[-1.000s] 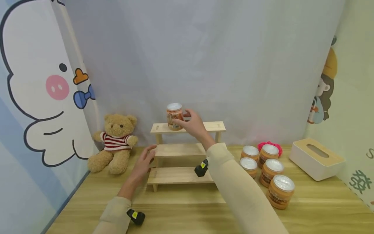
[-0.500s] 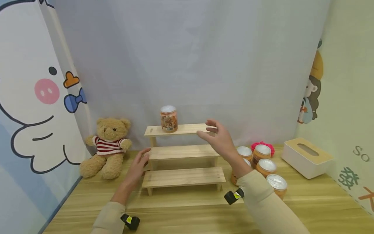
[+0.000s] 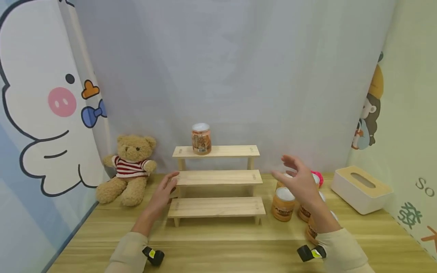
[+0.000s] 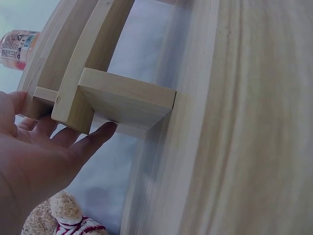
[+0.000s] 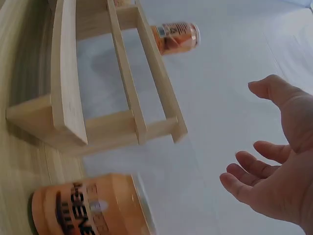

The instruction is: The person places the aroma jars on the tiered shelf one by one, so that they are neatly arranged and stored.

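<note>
"Right grip (image 3: 300, 182)?"
"Wide, thumb and fingers apart, partly covering the jars (image 3: 283, 205) at lower right of the frame."
"Left grip (image 3: 162, 195)?"
"Fingers spread, touching the left end of the wooden shelf (image 3: 220, 177), lower centre. One jar (image 3: 201, 142) stands upright on its top tier, mid-frame."
</note>
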`<state>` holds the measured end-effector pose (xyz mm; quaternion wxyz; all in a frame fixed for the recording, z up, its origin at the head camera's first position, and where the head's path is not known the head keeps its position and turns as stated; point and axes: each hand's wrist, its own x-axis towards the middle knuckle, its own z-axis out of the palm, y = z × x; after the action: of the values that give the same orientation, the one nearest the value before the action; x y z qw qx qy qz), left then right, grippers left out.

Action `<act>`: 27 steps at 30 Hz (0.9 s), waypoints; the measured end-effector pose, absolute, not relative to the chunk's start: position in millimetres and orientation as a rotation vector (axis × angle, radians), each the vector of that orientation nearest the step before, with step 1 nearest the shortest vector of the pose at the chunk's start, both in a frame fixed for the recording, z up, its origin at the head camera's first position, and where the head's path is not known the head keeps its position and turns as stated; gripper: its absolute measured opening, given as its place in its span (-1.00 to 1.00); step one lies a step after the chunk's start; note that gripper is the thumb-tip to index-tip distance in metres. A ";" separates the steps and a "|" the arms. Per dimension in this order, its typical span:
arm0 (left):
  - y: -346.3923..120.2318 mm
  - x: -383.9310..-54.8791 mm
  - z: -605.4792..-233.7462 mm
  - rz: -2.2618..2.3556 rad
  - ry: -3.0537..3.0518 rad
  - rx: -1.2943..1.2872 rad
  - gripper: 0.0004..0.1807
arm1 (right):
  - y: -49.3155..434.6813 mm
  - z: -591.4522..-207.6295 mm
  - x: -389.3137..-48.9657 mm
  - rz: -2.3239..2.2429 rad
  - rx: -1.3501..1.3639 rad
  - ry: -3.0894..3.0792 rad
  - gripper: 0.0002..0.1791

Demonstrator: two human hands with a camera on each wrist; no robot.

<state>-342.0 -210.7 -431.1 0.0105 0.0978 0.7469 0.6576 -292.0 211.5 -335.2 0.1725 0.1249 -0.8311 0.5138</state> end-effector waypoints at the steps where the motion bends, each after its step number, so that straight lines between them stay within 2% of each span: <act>1: -210.1 -341.7 -430.7 2.048 2.328 0.304 -0.43 | 221.3 -338.0 -290.8 1.442 0.323 -2.365 -0.19; 7: -207.2 -341.9 -430.9 2.047 2.320 0.294 -0.43 | 277.0 -347.0 -290.3 1.299 0.140 -2.451 -0.16; 13: -210.5 -342.3 -431.4 2.055 2.331 0.258 -0.43 | 311.6 -350.4 -295.4 1.272 0.065 -2.550 -0.17; 17: -211.2 -341.7 -431.5 2.058 2.329 0.246 -0.43 | 331.4 -354.6 -294.8 1.208 0.188 -2.694 -0.28; 23: -209.6 -338.8 -431.1 2.038 2.332 0.266 -0.43 | 360.1 -360.8 -284.5 1.242 0.550 -2.804 -0.68; 27: -209.8 -338.6 -429.0 2.043 2.331 0.274 -0.42 | 367.1 -363.9 -280.1 1.291 0.590 -2.803 -0.71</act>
<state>-338.6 -209.8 -429.0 0.0151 0.0880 0.7490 0.6565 -280.1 367.1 -363.9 -0.0004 0.1878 -0.8922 0.4108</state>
